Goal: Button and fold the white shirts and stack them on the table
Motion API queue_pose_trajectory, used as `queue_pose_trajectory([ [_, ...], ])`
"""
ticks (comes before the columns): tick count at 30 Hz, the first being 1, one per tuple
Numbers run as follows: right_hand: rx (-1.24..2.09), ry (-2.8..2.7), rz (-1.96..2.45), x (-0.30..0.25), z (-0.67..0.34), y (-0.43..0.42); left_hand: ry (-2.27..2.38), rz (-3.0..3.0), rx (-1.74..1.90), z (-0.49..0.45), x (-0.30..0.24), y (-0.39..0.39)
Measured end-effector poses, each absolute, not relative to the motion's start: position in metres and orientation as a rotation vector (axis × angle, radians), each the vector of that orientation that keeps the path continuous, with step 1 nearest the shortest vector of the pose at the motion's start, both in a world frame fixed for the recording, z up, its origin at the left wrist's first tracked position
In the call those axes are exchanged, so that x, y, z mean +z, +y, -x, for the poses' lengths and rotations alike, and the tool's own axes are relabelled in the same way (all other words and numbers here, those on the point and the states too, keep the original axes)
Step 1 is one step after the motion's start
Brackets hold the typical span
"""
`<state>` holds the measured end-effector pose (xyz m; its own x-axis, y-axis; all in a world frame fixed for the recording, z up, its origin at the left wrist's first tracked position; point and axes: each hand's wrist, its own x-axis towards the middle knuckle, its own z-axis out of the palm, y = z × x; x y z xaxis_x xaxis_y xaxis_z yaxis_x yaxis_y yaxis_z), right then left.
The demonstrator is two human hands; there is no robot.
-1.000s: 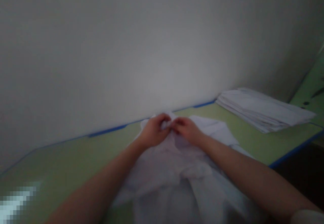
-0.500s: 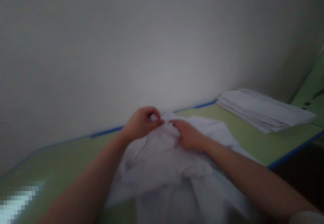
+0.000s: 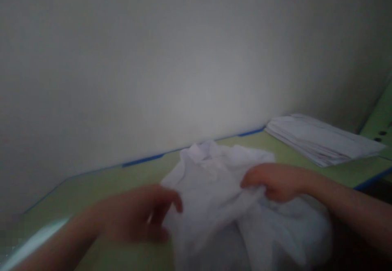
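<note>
A white shirt lies crumpled on the green table, its collar towards the wall. My left hand is at the shirt's left edge, blurred, its fingers curled at the cloth; whether it grips is unclear. On the right side my right hand rests on the shirt with its fingers closed on a fold of the fabric.
A stack of folded white cloth lies at the back right of the table. A grey wall rises right behind the table. The table's blue right edge drops to a dark floor.
Both hands have left the collar and moved back towards me, the left one to the shirt's left edge, the right one to its right side. The camera has tilted slightly.
</note>
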<state>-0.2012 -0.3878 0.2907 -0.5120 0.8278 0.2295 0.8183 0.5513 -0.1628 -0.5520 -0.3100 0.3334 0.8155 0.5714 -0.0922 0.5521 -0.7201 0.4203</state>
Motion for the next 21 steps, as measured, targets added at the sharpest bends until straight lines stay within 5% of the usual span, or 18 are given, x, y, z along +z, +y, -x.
queue_pose_trajectory([
  [4,0.416,-2.520,1.353,0.291,0.184,-0.395,1.007,-2.637,-0.054,0.561,0.319,-0.295],
  [13,-0.061,-2.275,1.567,0.287,0.186,-0.236,1.345,-2.826,0.752,0.491,0.278,-0.149],
  [21,0.091,-2.011,1.789,0.265,0.200,-0.153,1.070,-2.715,0.510,0.452,0.270,-0.105],
])
